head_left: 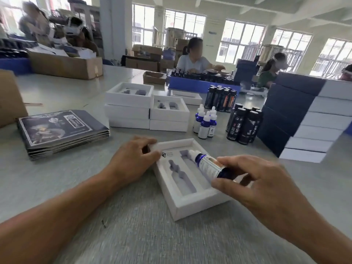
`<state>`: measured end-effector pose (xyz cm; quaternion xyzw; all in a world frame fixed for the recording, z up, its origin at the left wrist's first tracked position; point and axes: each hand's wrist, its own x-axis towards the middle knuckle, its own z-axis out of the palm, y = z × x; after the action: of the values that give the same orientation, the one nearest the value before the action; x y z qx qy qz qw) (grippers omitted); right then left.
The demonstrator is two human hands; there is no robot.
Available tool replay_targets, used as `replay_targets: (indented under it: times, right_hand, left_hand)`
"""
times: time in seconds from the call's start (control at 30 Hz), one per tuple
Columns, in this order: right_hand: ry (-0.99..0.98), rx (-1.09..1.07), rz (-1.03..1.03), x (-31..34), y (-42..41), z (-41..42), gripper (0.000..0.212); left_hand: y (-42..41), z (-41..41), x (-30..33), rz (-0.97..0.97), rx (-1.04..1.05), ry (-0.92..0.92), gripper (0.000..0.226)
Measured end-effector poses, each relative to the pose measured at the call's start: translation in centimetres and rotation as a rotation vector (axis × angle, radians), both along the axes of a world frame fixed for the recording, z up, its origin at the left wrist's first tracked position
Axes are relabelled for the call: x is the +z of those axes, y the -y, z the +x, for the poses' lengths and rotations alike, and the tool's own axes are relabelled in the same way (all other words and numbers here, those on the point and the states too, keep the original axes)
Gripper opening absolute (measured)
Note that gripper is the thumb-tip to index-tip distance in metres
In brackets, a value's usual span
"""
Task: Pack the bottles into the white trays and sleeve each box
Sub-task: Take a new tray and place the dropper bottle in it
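Note:
A white tray [190,203] with two bottle-shaped cut-outs lies on the grey table in front of me. My left hand [131,159] grips its far left corner. My right hand [264,181] holds a blue dropper bottle [206,163] with a white cap, tilted over the tray's right cut-out, cap pointing away. Both cut-outs hold nothing. Behind the tray stand several more blue dropper bottles [204,122] and two groups of tall dark bottles [244,126]. A stack of flat printed sleeves [62,130] lies at the left.
Stacks of white trays [148,111] stand behind the work spot. Sleeved dark boxes [301,119] are piled high at the right. Cardboard cartons [66,67] sit at the far left. A blue crate of dark bottles [202,82] and several seated people are farther back.

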<state>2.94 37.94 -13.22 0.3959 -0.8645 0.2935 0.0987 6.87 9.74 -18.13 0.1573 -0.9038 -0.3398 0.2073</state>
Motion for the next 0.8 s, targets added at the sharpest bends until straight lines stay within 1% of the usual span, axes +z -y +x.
replay_targets:
  times: [0.1, 0.2, 0.33, 0.5, 0.6, 0.8]
  right_hand:
    - [-0.069, 0.071, 0.136, -0.1, 2.5, 0.8, 0.061]
    - [-0.075, 0.082, 0.189, -0.1, 3.9, 0.5, 0.056]
    - [-0.046, 0.099, 0.163, -0.3, 4.5, 0.4, 0.05]
    - [-0.024, 0.123, 0.182, -0.4, 5.0, 0.5, 0.056]
    - [-0.016, 0.116, 0.185, -0.5, 4.9, 0.6, 0.056]
    - [0.078, 0.153, 0.169, -0.6, 4.7, -0.2, 0.046]
  left_hand:
    - [0.1, 0.1, -0.1, -0.009, -0.016, -0.011, 0.045]
    - [0.4, 0.1, -0.3, 0.015, -0.041, -0.02, 0.045]
    - [0.8, 0.0, -0.6, 0.053, -0.083, -0.017, 0.047]
    - [0.9, -0.4, -0.7, 0.035, -0.099, -0.014, 0.046]
    - [0.9, -0.5, -0.8, 0.024, -0.103, -0.008, 0.047]
    - [0.8, -0.6, -0.7, 0.016, -0.108, 0.0, 0.047]
